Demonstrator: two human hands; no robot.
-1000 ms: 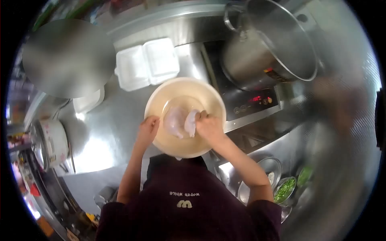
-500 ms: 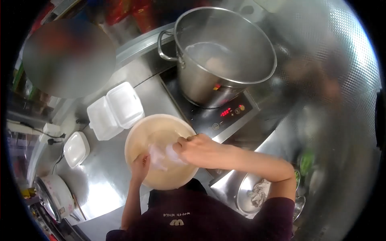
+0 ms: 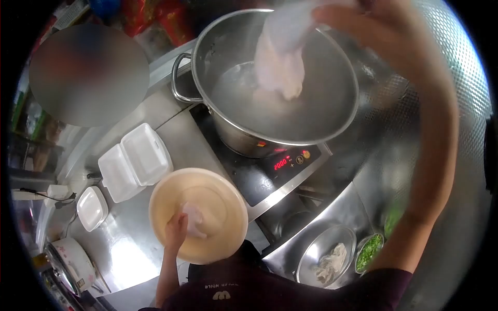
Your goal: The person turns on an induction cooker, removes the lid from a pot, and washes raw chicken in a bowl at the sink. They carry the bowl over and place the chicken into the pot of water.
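Note:
My right hand [image 3: 358, 26], raised at the top, grips a pale piece of raw poultry [image 3: 282, 57] that hangs over the mouth of the large steel pot [image 3: 236, 135]. Steam hazes the pot, and cloudy liquid shows inside it. Down in the beige bowl [image 3: 228, 233], my left hand [image 3: 177, 228] has its fingers closed on a second pale poultry piece [image 3: 194, 220], which rests in shallow liquid.
The pot stands on an induction cooker [image 3: 259, 181] with a lit red display. Left of the bowl are an open white foam box [image 3: 137, 160], a white dish [image 3: 92, 208] and a rice cooker [image 3: 72, 264]. At lower right are a metal bowl [image 3: 311, 259] and chopped greens [image 3: 369, 252].
My right hand has lifted one poultry piece out of the bowl and carried it up over the pot. My left hand stays in the bowl. The view has shifted toward the pot.

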